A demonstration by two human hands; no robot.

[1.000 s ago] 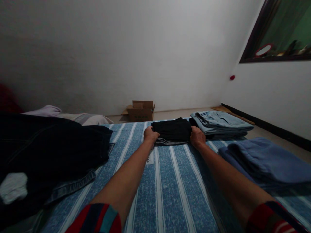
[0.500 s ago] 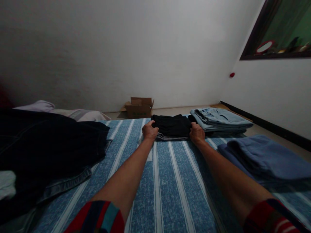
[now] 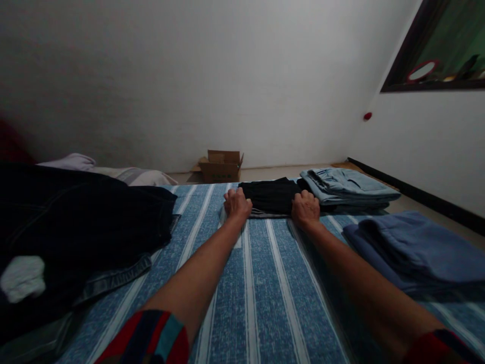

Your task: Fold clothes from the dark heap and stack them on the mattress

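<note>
Folded black trousers point(image 3: 270, 196) lie at the far end of the bed, on top of a thin grey layer of cloth that shows along their near edge. My left hand point(image 3: 237, 203) is closed at their left edge, fingers curled. At the right edge my right hand point(image 3: 305, 208) is closed too, knuckles up and fingertips hidden. Right beside it rests a stack of folded light blue jeans point(image 3: 346, 184). Both arms reach forward over the blue striped bedsheet point(image 3: 261, 283).
Dark trousers point(image 3: 87, 217) are heaped on the left with a white cloth piece point(image 3: 23, 279) on them. Folded blue trousers point(image 3: 420, 250) lie at the right. Beyond the bed, an open cardboard box point(image 3: 220, 169) stands by the wall.
My hands have shifted slightly at the black trousers' edges, with the fingers more curled and knuckles raised. The view has turned a little to the left.
</note>
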